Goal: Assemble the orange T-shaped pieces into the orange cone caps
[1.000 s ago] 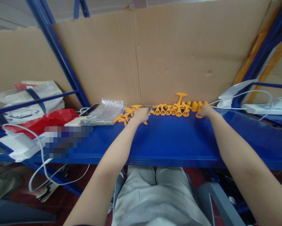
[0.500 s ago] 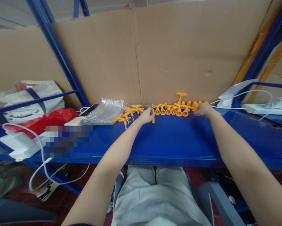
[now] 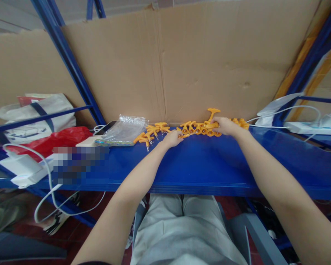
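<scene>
My left hand (image 3: 173,139) is closed on a yellow corkscrew (image 3: 185,135), its metal spiral pointing to the right. My right hand (image 3: 224,125) pinches a yellow corkscrew sleeve (image 3: 211,125), held sideways to the right of that spiral, with a gap between them. Behind the hands stands a row of yellow corkscrews with bell-shaped bases (image 3: 191,129), partly covered by the right hand. One more yellow T-handle (image 3: 214,110) sticks up at the cardboard. Left of my left hand lie several T-handled corkscrews with bare spirals (image 3: 154,130). More yellow sleeves (image 3: 241,123) sit beyond my right wrist.
A cardboard sheet (image 3: 209,55) closes off the back of the blue shelf (image 3: 198,165). Clear plastic bags (image 3: 123,130), a phone (image 3: 109,127), a red bag (image 3: 60,141) and white cables with a charger (image 3: 20,163) lie left. A power strip (image 3: 303,127) is right.
My right hand has moved left from the sleeves, bringing one sleeve along. The corkscrew in my left hand has turned from spiral up to spiral pointing right.
</scene>
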### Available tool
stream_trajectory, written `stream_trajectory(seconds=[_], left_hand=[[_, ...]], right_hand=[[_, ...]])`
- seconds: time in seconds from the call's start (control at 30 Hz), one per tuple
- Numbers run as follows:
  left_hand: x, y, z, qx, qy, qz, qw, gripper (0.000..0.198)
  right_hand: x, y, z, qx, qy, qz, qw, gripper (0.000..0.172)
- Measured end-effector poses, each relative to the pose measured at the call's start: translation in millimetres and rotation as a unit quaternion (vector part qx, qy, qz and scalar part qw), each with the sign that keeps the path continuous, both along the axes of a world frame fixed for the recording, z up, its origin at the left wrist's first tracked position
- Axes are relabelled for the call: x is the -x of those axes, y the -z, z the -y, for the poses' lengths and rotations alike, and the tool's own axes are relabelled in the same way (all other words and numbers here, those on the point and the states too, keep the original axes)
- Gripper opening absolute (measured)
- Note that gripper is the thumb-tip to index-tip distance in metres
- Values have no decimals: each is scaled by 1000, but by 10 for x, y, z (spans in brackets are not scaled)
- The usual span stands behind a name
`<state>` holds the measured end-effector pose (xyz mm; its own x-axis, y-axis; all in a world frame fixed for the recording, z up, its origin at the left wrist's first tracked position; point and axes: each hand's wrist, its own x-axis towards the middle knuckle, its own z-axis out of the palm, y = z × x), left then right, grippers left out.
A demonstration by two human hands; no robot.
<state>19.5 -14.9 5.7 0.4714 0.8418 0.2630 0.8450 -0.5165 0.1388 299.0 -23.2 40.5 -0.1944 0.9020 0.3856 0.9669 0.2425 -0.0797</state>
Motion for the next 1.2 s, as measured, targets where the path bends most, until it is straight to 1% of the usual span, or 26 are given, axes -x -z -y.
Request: stream_trajectory(seconds=[0.17,0.27,0.43,0.57,0.7,0.83,1.0,1.2], left_hand=[[8,-4,2,-6,-4,3,1000,27],[1,1,5,-11,-6,16,1000,25],[-6,-3,28,-15,-12,30,999,22],[-11,-24,57,-21,-24,43,999,22],[-11,-62,101,-23,-59,53,997,22],[-9,-102,146,-28,-90,35,995,26],[-14,-121,176,-31,-86,7,996,28],[-15,-129,197,-28,-86,4,996,29]], right_hand=[[252,48,52,32,-61,8,998,26],[339,47,99,46,-79,8,996,26],[391,19,142,52,-74,4,996,28],[387,36,132,46,-75,-3,996,27],[376,64,104,36,-86,-3,996,24],[382,68,94,37,-84,1,996,25],[396,51,126,46,-79,-3,996,28],[387,32,144,55,-63,-4,996,30]])
